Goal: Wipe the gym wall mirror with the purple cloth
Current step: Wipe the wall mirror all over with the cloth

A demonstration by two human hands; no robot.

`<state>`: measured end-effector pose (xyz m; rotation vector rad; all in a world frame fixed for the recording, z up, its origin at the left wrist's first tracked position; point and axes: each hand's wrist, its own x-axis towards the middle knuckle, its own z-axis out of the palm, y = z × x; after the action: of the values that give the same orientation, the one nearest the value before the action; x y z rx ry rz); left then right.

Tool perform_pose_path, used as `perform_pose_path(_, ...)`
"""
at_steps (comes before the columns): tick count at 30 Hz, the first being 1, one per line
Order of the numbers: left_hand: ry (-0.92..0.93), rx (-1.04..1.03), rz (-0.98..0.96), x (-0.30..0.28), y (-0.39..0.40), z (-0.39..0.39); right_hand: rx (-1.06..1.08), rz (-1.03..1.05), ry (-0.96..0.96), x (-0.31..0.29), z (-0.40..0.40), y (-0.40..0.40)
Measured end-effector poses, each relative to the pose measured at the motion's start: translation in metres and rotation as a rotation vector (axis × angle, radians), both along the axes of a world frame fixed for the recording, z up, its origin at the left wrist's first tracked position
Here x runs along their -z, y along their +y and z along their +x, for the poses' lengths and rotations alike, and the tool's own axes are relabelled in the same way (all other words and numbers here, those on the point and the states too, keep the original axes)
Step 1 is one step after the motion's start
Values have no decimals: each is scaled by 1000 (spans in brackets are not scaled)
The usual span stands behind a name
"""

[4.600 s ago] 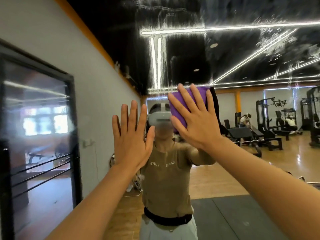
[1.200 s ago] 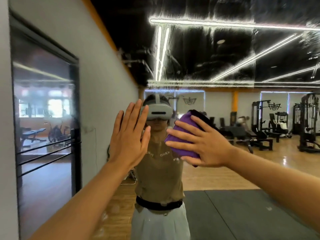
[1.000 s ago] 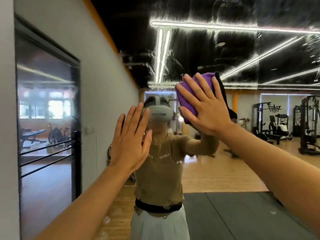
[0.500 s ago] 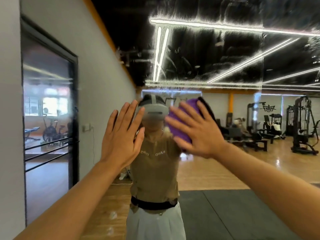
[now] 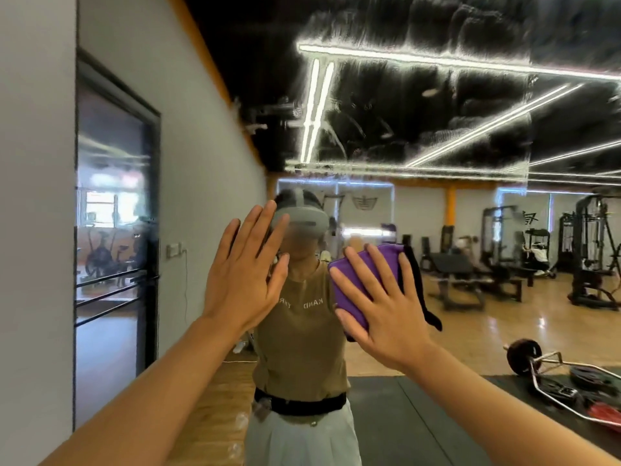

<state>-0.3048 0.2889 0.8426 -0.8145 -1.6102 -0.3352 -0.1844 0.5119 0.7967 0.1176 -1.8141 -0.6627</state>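
My right hand point(image 5: 386, 307) lies flat with the fingers straight and spread, and it presses the purple cloth point(image 5: 366, 280) against the gym wall mirror point(image 5: 437, 129). The cloth is folded into a thick pad and sits under my fingers, at about the height of my chest in the reflection. A dark part of it shows at its right edge and hangs down beside my hand. My left hand point(image 5: 245, 274) is open too, with straight fingers close together pointing up, and holds nothing. The palm faces the glass just left of the cloth; I cannot tell if it really touches the mirror. The upper part of the mirror carries white streaks across the reflected ceiling lights. In the glass I see myself with a grey headset point(image 5: 299, 216), a brown shirt and a black belt. At the lower right a barbell point(image 5: 537, 361) lies on the dark floor mat point(image 5: 403, 425).
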Motion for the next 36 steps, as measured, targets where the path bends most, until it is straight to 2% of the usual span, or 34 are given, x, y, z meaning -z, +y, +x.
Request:
perform_pose_path(4,11,11,-12,-1,-4,-3,-16,12,30,-48,-6,-1)
perform_pose_path(8,34,35,-1,-1,-3,-1,5,-150,175,-134,-20,-10)
perform_pose_path(10,40,51,4,-1,-3,-2,9,-213,208,-150,-24,-17)
perform_pose_path(12,32,56,16,-1,-6,-3,-3,-250,232,-134,-26,-22)
perform_pose_path(14,7,64,38,2,-10,-5,-7,-237,224,-89,-26,-27)
perform_pose_path(17,-12,62,37,6,-14,-4,6,-158,110,-8,-24,-34)
perform_pose_path(19,-12,56,17,9,-19,-4,19,-130,69,15,-21,-34)
perform_pose_path(22,-19,43,1,11,-26,-6,18,-82,42,-1,-19,-33)
perform_pose_path(25,-9,28,-13,13,-29,-9,11,-60,62,-58,-25,-38)
perform_pose_path(28,0,15,-26,11,-29,-10,30,-116,128,-121,-38,-52)
perform_pose_path(30,3,8,-30,11,-32,-11,47,-180,175,-136,-44,-61)
perform_pose_path(33,-5,12,-25,13,-37,-12,27,-209,192,-106,-45,-65)
perform_pose_path(36,-17,19,-18,16,-42,-14,-26,-139,97,-35,-38,-64)
